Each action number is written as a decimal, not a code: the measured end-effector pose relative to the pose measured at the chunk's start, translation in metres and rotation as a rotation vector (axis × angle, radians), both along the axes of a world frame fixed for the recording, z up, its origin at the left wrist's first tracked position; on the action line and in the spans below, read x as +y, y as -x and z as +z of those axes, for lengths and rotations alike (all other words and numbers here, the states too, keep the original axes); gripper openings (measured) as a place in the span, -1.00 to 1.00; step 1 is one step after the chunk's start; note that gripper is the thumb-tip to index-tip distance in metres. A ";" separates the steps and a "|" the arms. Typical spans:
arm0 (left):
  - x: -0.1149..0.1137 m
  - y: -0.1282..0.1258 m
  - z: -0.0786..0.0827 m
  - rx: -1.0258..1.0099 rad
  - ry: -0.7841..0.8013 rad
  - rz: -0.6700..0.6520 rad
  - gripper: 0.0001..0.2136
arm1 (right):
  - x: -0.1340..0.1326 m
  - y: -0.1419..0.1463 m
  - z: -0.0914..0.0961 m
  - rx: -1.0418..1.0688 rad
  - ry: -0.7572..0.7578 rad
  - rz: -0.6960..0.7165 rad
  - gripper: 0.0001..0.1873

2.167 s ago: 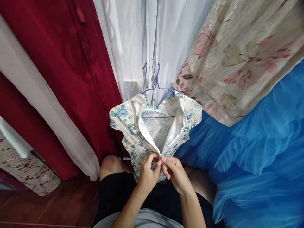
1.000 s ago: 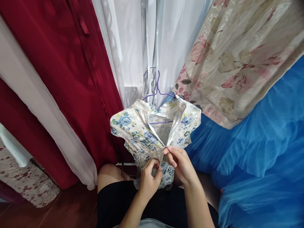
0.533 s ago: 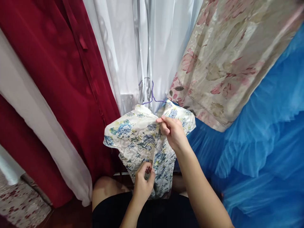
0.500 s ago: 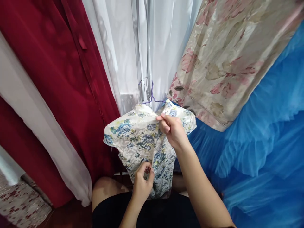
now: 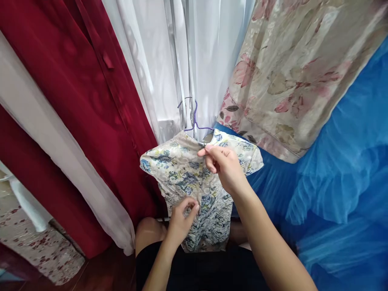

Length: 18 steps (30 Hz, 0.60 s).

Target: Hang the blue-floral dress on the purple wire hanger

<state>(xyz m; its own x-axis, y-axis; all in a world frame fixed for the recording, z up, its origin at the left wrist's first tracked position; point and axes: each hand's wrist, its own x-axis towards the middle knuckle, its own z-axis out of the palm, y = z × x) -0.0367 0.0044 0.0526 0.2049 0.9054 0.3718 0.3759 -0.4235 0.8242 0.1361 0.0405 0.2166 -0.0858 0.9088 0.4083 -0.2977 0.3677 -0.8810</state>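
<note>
A short-sleeved floral dress, cream with blue flowers, hangs from a purple hanger in front of me. My right hand is closed in a pinch at the top of its middle seam, just below the neckline. Lower on the same seam, my left hand pinches with thumb and forefinger at the fabric. Whatever small part lies between the left fingertips is too small to make out. The lower part of the dress hangs between my knees.
Dark red cloth and a pale sheer strip hang on the left. White fabric is behind the hanger. To the right hang a beige dress with pink flowers and blue tulle.
My left hand has moved a little up the seam, nearer my right hand. The right hand keeps its pinch by the neckline. The dress and surroundings have shifted slightly rightward in view.
</note>
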 end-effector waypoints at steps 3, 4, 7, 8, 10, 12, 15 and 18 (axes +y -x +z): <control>0.020 -0.004 0.072 -0.092 -0.260 0.071 -0.81 | -0.008 -0.004 0.001 -0.086 -0.012 0.010 -0.67; 0.026 -0.007 0.096 -0.123 -0.361 0.089 -0.75 | -0.010 -0.006 0.003 -0.108 -0.019 0.016 -0.68; 0.038 -0.018 0.154 -0.051 -0.483 0.051 -0.75 | -0.012 -0.011 0.007 -0.134 -0.050 0.026 -0.69; 0.039 -0.022 0.167 -0.002 -0.497 0.039 -0.79 | -0.011 -0.011 0.008 -0.126 -0.055 0.023 -0.69; 0.041 -0.028 0.182 0.084 -0.532 0.048 -0.85 | -0.008 -0.009 0.005 -0.099 -0.055 -0.004 -0.69; 0.040 -0.030 0.186 0.131 -0.585 0.086 -0.88 | -0.001 -0.003 -0.004 -0.082 -0.058 -0.049 -0.67; 0.040 -0.027 0.186 0.135 -0.643 0.123 -0.90 | 0.010 0.009 -0.026 -0.108 -0.050 -0.092 -0.64; 0.041 -0.021 0.188 0.086 -0.639 0.153 -0.91 | 0.016 0.017 -0.045 -0.111 0.015 -0.121 -0.62</control>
